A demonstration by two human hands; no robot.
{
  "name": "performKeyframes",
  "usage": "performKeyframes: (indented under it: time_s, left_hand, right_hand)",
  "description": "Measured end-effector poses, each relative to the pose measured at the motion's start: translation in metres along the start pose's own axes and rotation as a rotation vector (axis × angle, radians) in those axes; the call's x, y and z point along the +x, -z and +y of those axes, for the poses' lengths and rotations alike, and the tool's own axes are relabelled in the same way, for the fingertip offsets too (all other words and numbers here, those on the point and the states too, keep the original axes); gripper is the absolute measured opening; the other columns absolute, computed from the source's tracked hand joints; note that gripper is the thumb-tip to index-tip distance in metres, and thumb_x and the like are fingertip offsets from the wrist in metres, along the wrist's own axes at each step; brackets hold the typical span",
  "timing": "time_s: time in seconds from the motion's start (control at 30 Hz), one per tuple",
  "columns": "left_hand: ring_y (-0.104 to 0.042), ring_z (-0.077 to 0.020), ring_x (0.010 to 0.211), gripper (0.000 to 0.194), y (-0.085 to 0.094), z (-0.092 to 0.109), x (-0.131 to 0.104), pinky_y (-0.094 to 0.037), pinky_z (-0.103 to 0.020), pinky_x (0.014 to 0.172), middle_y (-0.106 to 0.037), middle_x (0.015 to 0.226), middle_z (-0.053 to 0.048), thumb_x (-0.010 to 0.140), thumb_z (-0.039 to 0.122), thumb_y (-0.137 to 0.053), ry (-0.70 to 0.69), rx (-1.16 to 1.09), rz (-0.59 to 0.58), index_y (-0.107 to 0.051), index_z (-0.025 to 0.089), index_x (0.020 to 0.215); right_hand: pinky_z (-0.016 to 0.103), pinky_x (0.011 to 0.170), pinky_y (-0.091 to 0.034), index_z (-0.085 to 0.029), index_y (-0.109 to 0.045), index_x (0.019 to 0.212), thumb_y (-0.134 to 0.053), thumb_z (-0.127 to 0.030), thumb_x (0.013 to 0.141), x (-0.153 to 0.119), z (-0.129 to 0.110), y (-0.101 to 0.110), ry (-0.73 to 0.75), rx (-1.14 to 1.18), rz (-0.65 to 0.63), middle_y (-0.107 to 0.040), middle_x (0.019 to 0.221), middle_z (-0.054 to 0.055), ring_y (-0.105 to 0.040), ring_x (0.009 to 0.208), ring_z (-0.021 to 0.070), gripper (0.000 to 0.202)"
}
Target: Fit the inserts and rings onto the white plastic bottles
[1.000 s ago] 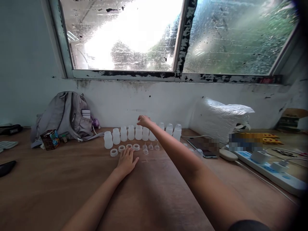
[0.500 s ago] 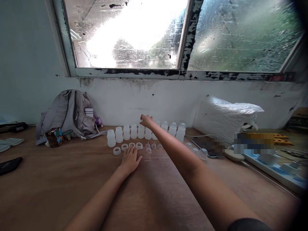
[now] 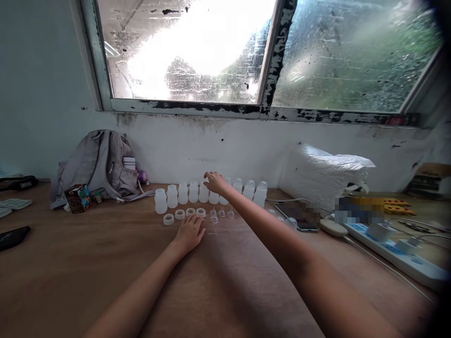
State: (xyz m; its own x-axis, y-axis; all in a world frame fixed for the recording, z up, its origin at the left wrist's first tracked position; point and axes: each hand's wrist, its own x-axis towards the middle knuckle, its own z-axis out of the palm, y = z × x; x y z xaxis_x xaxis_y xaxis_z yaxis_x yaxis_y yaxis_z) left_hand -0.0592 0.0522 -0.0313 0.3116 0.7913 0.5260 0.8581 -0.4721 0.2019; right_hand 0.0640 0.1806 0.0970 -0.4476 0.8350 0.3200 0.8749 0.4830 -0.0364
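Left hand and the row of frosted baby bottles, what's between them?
In the head view, white bottle collar rings lie between the left hand and the bottles.

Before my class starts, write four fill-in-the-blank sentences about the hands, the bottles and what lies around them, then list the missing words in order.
The white rings lie nearest the person's ____ hand.
The frosted bottles stand ____ the rings and the wall.
In the picture, the power strip lies to the ____ of the bottles.
The small carton stands in ____ of the grey backpack.
Missing words: left; between; right; front.
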Motion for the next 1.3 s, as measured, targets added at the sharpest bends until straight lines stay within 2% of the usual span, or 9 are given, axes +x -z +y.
performKeyframes:
  time_s: [0.23, 0.33, 0.43, 0.63, 0.83, 0.97, 1.1, 1.2, 1.3]
  left_hand:
    - [-0.036, -0.0257, 0.11, 0.029, -0.006, 0.001, 0.005, -0.029, -0.041, 0.091, -0.048, 0.11, -0.011, 0.075, 0.03, -0.042, 0.065, 0.081, 0.022, -0.048, 0.017, 0.101]
    - [-0.034, -0.0266, 0.112, 0.034, -0.011, 0.006, 0.012, -0.024, -0.044, 0.093, -0.046, 0.114, -0.012, 0.074, 0.027, -0.043, 0.088, 0.084, 0.066, -0.046, 0.017, 0.106]
    - [-0.032, -0.0284, 0.114, 0.033, -0.02, 0.013, 0.021, -0.019, -0.047, 0.095, -0.045, 0.115, -0.013, 0.072, 0.023, -0.044, 0.141, 0.087, 0.134, -0.046, 0.016, 0.104]
    - [-0.032, -0.0294, 0.113, 0.024, -0.033, 0.017, 0.033, -0.017, -0.051, 0.093, -0.048, 0.11, -0.013, 0.073, 0.023, -0.042, 0.222, 0.112, 0.163, -0.049, 0.017, 0.095]
    - [-0.04, -0.025, 0.104, 0.017, -0.022, 0.023, 0.032, -0.027, -0.045, 0.089, -0.051, 0.1, -0.01, 0.078, 0.029, -0.04, 0.17, 0.099, 0.203, -0.048, 0.017, 0.087]
    - [-0.048, -0.0185, 0.089, 0.02, -0.009, 0.032, 0.03, -0.038, -0.034, 0.08, -0.051, 0.091, -0.006, 0.083, 0.031, -0.031, 0.061, -0.083, 0.255, -0.045, 0.018, 0.087]
    - [-0.047, -0.0176, 0.095, 0.019, -0.004, 0.044, 0.026, -0.038, -0.032, 0.083, -0.048, 0.098, -0.006, 0.084, 0.031, -0.032, -0.083, -0.145, 0.213, -0.046, 0.019, 0.088]
    - [-0.048, -0.0165, 0.095, 0.019, -0.006, 0.05, 0.024, -0.04, -0.032, 0.083, -0.04, 0.112, -0.006, 0.084, 0.03, -0.033, -0.104, -0.131, 0.176, -0.047, 0.02, 0.09]
    - [-0.047, -0.0159, 0.095, 0.018, -0.008, 0.052, 0.024, -0.04, -0.031, 0.083, -0.039, 0.109, -0.005, 0.084, 0.028, -0.033, -0.118, -0.122, 0.144, -0.047, 0.022, 0.092]
  right_hand:
    - [0.029, 0.06, -0.038, -0.018, -0.052, 0.089, -0.04, -0.031, 0.08, -0.069, 0.002, -0.02, -0.093, -0.024, -0.092, -0.059, 0.083, 0.011, -0.056, 0.076, 0.0226, 0.02]
    - [0.03, 0.06, -0.039, -0.017, -0.053, 0.086, -0.043, -0.036, 0.078, -0.106, 0.005, -0.042, -0.146, -0.033, -0.12, -0.059, 0.083, 0.012, -0.056, 0.078, 0.024, 0.023]
    - [0.031, 0.064, -0.039, -0.016, -0.051, 0.093, -0.042, -0.041, 0.078, -0.129, 0.006, -0.063, -0.148, -0.004, -0.022, -0.056, 0.095, 0.014, -0.053, 0.087, 0.0252, 0.031]
    - [0.026, 0.068, -0.038, -0.02, -0.05, 0.094, -0.04, -0.035, 0.081, -0.134, 0.007, -0.071, -0.133, 0.158, 0.05, -0.053, 0.097, 0.007, -0.051, 0.088, 0.0176, 0.022]
    - [0.028, 0.075, -0.034, -0.019, -0.052, 0.087, -0.046, -0.036, 0.077, -0.157, 0.016, -0.063, -0.018, 0.233, 0.125, -0.052, 0.091, 0.006, -0.048, 0.089, 0.0181, 0.02]
    - [0.031, 0.076, -0.032, -0.02, -0.053, 0.09, -0.045, -0.037, 0.078, -0.174, 0.018, -0.067, 0.004, 0.203, 0.077, -0.052, 0.094, 0.007, -0.045, 0.093, 0.0206, 0.022]
    - [0.032, 0.077, -0.031, -0.02, -0.051, 0.096, -0.046, -0.035, 0.077, -0.177, 0.017, -0.068, -0.015, 0.229, 0.052, -0.052, 0.1, 0.007, -0.043, 0.096, 0.0212, 0.025]
    - [0.032, 0.077, -0.031, -0.019, -0.048, 0.097, -0.045, -0.033, 0.076, -0.177, 0.016, -0.066, -0.011, 0.236, 0.065, -0.051, 0.103, 0.008, -0.043, 0.097, 0.0218, 0.025]
    - [0.031, 0.077, -0.03, -0.017, -0.048, 0.097, -0.044, -0.031, 0.076, -0.178, 0.015, -0.065, -0.028, 0.221, 0.072, -0.051, 0.104, 0.011, -0.043, 0.097, 0.0231, 0.026]
